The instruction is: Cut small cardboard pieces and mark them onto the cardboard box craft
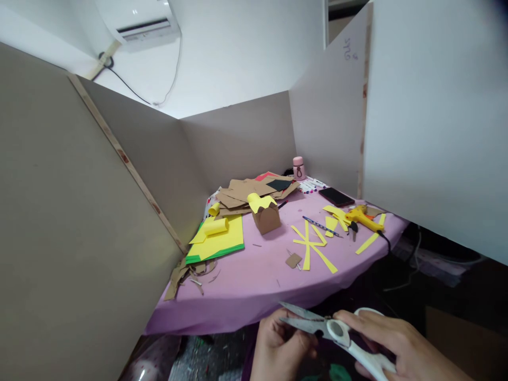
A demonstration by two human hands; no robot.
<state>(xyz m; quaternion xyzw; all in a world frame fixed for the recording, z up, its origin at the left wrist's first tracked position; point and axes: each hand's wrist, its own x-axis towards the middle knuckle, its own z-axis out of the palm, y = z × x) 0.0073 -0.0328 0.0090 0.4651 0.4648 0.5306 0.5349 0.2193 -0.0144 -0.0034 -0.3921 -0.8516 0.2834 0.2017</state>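
Note:
Below the table's front edge my right hand (397, 338) grips the white handles of a pair of scissors (337, 332), whose blades stand slightly apart and point left. My left hand (280, 344) is curled just under the blade tips, fingers closed near them; whether it pinches anything I cannot make out. On the pink table (246, 296) lie yellow paper strips (311, 246) and a small brown cardboard box (266, 217) with yellow paper on top.
A yellow glue gun (363, 217), a phone (336, 197), a pencil (319, 226), yellow and green sheets (218, 238), a cardboard pile (250, 193) and a pink bottle (298, 168) are on the table. Cardboard partitions (79, 238) enclose it on three sides.

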